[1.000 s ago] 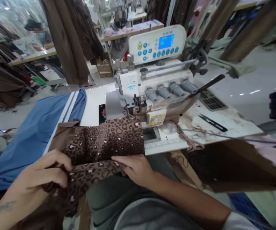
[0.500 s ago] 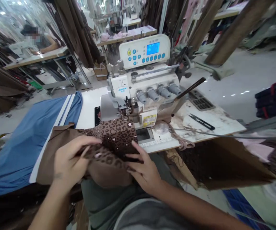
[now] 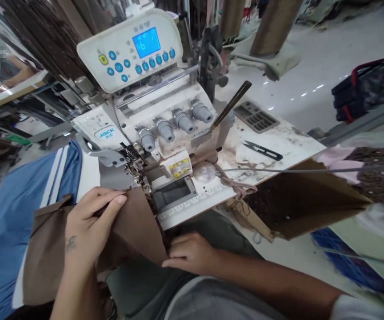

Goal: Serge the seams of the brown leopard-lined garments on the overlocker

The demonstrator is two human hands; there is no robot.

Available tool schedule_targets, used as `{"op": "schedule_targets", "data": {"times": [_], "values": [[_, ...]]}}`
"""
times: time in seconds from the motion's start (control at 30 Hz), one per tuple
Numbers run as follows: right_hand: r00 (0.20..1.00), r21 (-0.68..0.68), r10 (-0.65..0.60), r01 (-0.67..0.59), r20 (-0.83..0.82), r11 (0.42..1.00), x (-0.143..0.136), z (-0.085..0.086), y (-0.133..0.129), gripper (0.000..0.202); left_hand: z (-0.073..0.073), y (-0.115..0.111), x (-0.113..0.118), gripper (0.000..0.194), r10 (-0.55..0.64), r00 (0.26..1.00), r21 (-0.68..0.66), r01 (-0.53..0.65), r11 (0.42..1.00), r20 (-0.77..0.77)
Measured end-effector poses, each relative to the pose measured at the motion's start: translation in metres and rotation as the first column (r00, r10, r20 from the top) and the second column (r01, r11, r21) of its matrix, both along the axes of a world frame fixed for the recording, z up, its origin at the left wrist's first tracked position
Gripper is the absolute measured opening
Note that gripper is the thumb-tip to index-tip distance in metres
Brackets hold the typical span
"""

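Your left hand lies flat on the brown cloth, fingers stretched toward the presser foot at 1 o'clock, pinning the cloth rather than gripping it. Your right hand pinches the cloth's near corner at the table edge, fingers curled shut on it. The cloth's far tip sits just short of the foot. Blue fabric crowds 9 o'clock; bare tabletop runs toward the snips at 2 o'clock. The cloth's lower part drops out of sight behind your left arm.
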State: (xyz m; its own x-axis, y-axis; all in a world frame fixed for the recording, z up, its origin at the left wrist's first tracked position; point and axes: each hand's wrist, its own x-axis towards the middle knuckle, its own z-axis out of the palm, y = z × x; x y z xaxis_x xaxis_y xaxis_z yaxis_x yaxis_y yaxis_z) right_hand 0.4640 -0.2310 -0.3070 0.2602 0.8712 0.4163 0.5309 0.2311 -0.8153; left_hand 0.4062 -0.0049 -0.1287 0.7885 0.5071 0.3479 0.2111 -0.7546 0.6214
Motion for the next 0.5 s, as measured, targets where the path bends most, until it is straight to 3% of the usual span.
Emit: {"op": "schedule_targets", "data": {"times": [0.17, 0.33, 0.5], "values": [[0.991, 0.137, -0.108, 0.118, -0.073, 0.984, -0.005, -0.004, -0.001, 0.060, 0.003, -0.002, 0.012, 0.025, 0.112, 0.986, -0.013, -0.114, 0.993, -0.122], [0.980, 0.133, -0.157, 0.173, -0.123, 0.976, -0.004, 0.001, 0.000, 0.059, 0.000, 0.009, 0.028, 0.032, 0.123, 0.987, 0.062, -0.117, 0.991, -0.103], [0.976, 0.168, -0.190, 0.206, -0.109, 0.964, 0.007, 0.013, 0.001, 0.054, -0.005, 0.022, 0.037, 0.034, 0.104, 0.985, -0.081, -0.116, 0.990, -0.138]]}}
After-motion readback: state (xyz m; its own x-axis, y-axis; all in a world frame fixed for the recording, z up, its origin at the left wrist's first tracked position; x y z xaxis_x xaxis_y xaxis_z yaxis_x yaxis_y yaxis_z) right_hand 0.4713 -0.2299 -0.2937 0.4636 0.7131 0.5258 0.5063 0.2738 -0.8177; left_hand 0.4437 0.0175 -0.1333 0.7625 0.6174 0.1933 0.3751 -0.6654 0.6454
